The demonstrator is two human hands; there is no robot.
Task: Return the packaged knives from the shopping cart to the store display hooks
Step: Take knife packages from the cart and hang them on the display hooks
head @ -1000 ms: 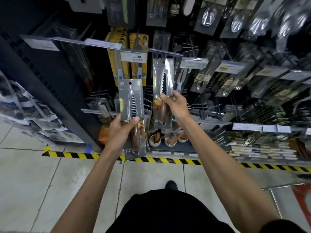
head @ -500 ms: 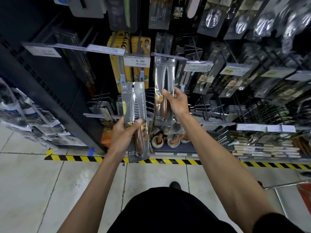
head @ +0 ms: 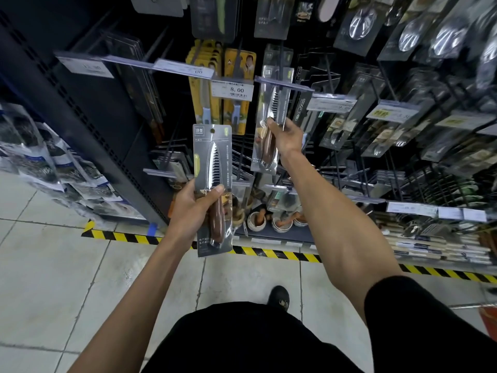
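Observation:
My left hand (head: 194, 208) grips a packaged knife (head: 213, 168) by its lower half, held upright in front of the display; it has a grey card, a serrated blade and a brown handle. My right hand (head: 286, 135) holds a second, matching packaged knife (head: 271, 109) higher up and further in. That pack's top reaches the display hook (head: 282, 86) with a blank price strip; whether its hole is on the hook I cannot tell. Yellow packaged knives (head: 236, 76) hang just left of that hook, behind an 8.00 price tag (head: 232, 90).
Rows of hooks with packaged utensils and spoons (head: 408, 36) fill the rack to the right. Mortars with pestles (head: 271, 220) stand on the bottom shelf. Black-and-yellow floor tape (head: 269, 253) runs along the rack's base. A cart edge (head: 488, 317) shows at bottom right.
My right hand has raised its knife pack up and inward to the hook under the price strip. My left hand with its pack has kept its place, and the view has shifted closer.

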